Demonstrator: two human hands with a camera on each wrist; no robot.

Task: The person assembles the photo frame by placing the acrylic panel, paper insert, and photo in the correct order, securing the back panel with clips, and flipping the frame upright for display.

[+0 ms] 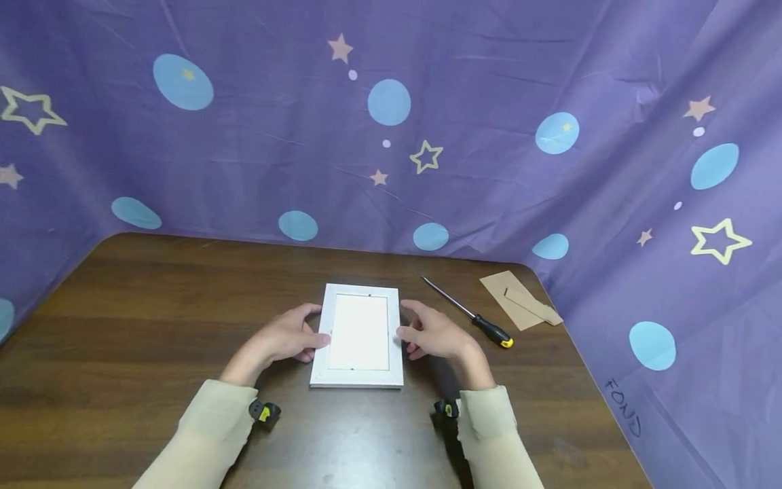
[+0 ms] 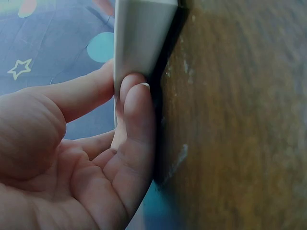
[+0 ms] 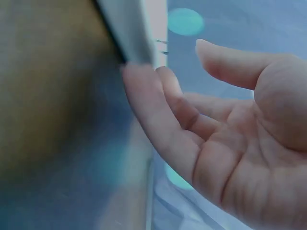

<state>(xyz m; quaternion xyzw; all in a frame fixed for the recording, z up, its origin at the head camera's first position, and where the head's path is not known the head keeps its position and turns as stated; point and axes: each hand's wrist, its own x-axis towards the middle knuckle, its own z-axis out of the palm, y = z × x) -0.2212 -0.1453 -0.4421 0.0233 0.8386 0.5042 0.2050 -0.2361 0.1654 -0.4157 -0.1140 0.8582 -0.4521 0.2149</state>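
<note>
A white picture frame [image 1: 321,370] lies flat on the wooden table between the two hands, its middle filled by a blank white panel [image 1: 359,333] with small dark marks at the edges. My left hand [image 1: 290,334] grips the frame's left side, thumb on its face and fingers against the side edge. At the opposite side, my right hand [image 1: 436,333] touches the edge with its fingertips. In the right wrist view its thumb [image 3: 235,67] stands raised, apart from the frame [image 3: 129,28]. What lies beneath the frame is hidden.
Right of the frame lies a screwdriver [image 1: 467,312] with a black and yellow handle. Beyond it, near the table's right edge, is a brown cardboard piece [image 1: 504,309] with a narrow strip [image 1: 533,305] across it. A purple patterned cloth [image 1: 476,190] borders the table [image 1: 171,326].
</note>
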